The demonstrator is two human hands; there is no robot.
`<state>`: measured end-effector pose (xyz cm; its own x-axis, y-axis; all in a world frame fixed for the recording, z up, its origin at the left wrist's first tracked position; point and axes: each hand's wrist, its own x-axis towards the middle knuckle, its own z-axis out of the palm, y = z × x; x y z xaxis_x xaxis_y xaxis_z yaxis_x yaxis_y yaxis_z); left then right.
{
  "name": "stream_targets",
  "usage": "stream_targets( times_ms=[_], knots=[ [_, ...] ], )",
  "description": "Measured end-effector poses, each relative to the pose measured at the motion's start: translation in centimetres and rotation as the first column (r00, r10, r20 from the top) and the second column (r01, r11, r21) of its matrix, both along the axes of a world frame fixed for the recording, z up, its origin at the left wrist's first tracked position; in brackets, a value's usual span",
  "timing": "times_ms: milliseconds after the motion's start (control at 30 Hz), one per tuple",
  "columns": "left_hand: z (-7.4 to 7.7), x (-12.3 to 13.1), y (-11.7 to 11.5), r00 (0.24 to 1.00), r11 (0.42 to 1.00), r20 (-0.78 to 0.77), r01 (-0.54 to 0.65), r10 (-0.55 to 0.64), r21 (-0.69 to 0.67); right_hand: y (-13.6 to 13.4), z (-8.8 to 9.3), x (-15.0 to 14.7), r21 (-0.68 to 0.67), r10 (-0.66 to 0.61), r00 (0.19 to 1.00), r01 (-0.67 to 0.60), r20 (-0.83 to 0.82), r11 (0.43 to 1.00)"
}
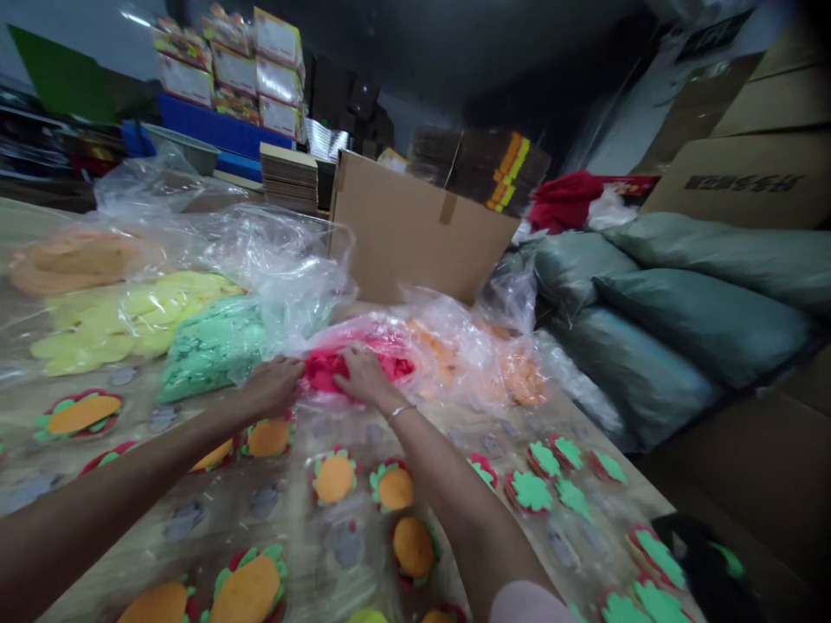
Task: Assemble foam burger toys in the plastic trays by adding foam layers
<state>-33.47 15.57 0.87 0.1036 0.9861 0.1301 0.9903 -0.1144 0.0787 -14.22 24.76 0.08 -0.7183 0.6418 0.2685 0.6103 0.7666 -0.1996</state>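
Both my arms reach forward across a table covered in clear plastic sheet (305,528). My left hand (276,382) rests knuckles up, fingers curled, at the mouth of a clear bag of red felt pieces (389,359). My right hand (362,374), with a thin bracelet at the wrist, lies on the red pieces, fingers bent down into them. What either hand grips is hidden. Stacked felt flowers, red under green under orange (334,478), lie in rows near my arms. Others on the right show only red and green layers (531,491).
Clear bags of green (211,346), yellow (123,322) and orange felt pieces (71,258) lie to the left, another orange bag (519,376) to the right. An open cardboard box (415,229) stands behind. Grey-green sacks (701,320) and cartons pile up at the right.
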Motion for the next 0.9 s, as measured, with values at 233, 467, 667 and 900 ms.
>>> stream_targets(
  times_ms=[233,467,667,900],
  knots=[
    [-0.3,1.8,0.3,0.998,0.998,0.033,-0.061,0.061,0.002,0.3,0.1,1.3,-0.031,-0.099,0.994,0.101,0.049,0.994],
    [-0.4,4.3,0.7,0.952,0.961,0.155,-0.272,0.263,0.043,0.5,-0.2,1.2,-0.029,-0.068,0.995,0.071,0.075,0.997],
    [-0.5,5.7,0.6,0.928,0.962,0.269,-0.273,0.257,0.026,0.2,0.1,1.6,-0.063,-0.078,0.996,0.081,0.039,0.995],
    [-0.8,5.3,2.6,0.806,0.934,0.479,-0.338,0.349,-0.111,-0.5,-0.7,1.5,-0.016,-0.056,0.998,0.057,0.01,0.998]
  ],
)
